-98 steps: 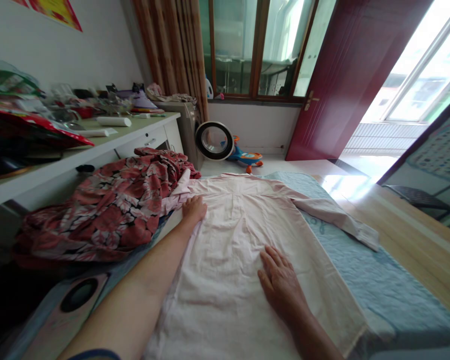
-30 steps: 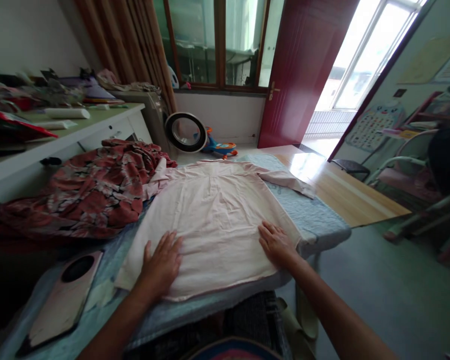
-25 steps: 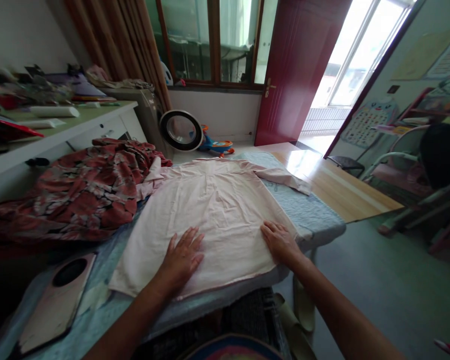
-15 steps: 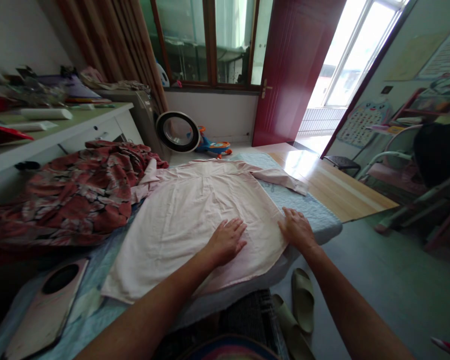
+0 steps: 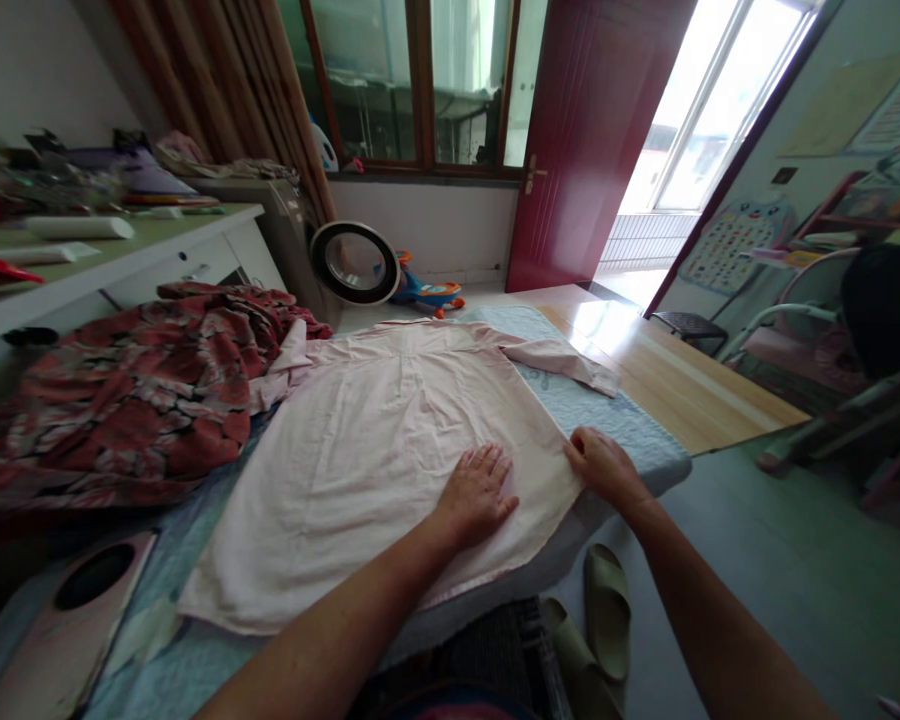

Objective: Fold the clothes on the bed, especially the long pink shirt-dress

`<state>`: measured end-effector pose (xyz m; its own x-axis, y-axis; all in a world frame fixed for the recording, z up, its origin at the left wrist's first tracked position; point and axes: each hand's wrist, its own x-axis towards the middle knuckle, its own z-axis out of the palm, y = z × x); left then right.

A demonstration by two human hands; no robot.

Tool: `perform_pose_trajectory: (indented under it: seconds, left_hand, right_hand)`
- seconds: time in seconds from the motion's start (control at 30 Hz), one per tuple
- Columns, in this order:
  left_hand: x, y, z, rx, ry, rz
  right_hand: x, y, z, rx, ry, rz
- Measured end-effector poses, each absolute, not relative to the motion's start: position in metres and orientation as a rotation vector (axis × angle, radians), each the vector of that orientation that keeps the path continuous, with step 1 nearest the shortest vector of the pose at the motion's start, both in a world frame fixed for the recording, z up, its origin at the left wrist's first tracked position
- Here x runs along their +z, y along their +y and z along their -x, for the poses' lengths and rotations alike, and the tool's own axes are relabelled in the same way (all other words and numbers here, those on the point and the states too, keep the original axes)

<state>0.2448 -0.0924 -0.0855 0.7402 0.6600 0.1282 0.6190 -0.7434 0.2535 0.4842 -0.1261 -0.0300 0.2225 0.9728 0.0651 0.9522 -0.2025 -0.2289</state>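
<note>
**Two bare hands on the right hem corner of a pink shirt spread on a bed**

I am looking down from the head camera at a pale pink shirt (image 5: 360, 450) laid flat on a light blue quilted cover (image 5: 622, 425). The shirt fills the middle of the frame. Its long axis runs from the hem at the lower left and lower centre up to the collar near the upper centre. One sleeve (image 5: 562, 362) trails out towards the right.

Both hands sit low and right of centre, at the shirt's right hem corner, and the rest of the cloth lies up and to the left of them. The left hand (image 5: 478, 492) rests palm down on the fabric just inside the hem. Its fingers are flat and a little spread, pointing up the frame, and they hold nothing. Its forearm crosses in from the bottom centre.

The right hand (image 5: 606, 466) is just beside it and closer to the shirt's side edge. It is knuckles up, with the fingers curled over that edge. I cannot tell whether they pinch the cloth or only press on it. Its arm comes in from the lower right corner.

A crumpled red floral garment (image 5: 135, 390) lies at centre left, touching the shirt's far shoulder. Green slippers (image 5: 606, 610) sit on the floor at the bottom, below the right hand.
</note>
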Motion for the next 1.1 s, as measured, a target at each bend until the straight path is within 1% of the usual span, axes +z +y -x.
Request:
perform_pose_trajectory:
  seconds: [0.17, 0.37, 0.47, 0.53, 0.63, 0.73, 0.87, 0.97, 1.03, 1.1]
  left_hand:
    - [-0.087, -0.091, -0.245, 0.324, 0.999, -2.700]
    - [-0.078, -0.090, -0.247, 0.248, 1.010, -2.665]
    - [-0.070, -0.087, -0.257, 0.246, 0.978, -2.667]
    - [-0.068, -0.085, -0.267, 0.289, 0.891, -2.694]
    - [-0.073, -0.082, -0.282, 0.328, 0.790, -2.716]
    - [-0.082, -0.083, -0.290, 0.363, 0.805, -2.713]
    - [-0.087, -0.086, -0.288, 0.395, 0.811, -2.690]
    - [-0.086, -0.087, -0.285, 0.426, 0.803, -2.619]
    - [-0.085, -0.084, -0.285, 0.459, 0.787, -2.501]
    - [-0.083, -0.076, -0.286, 0.500, 0.778, -2.262]
  right_hand:
    - [-0.035, -0.128, -0.488, 0.307, -1.698, 2.154]
    - [-0.032, -0.131, -0.496, 0.341, -1.749, 2.276]
    - [-0.024, -0.119, -0.507, 0.283, -1.777, 2.288]
    - [-0.018, -0.102, -0.516, 0.177, -1.732, 2.307]
    - [-0.017, -0.072, -0.531, -0.014, -1.684, 2.352]
    - [-0.024, -0.048, -0.545, -0.149, -1.589, 2.435]
    - [-0.031, -0.033, -0.558, -0.101, -1.647, 2.520]
    - [-0.027, -0.027, -0.562, -0.071, -1.654, 2.548]
    - [-0.019, -0.022, -0.559, -0.087, -1.637, 2.545]
    - [-0.008, -0.015, -0.549, -0.127, -1.624, 2.507]
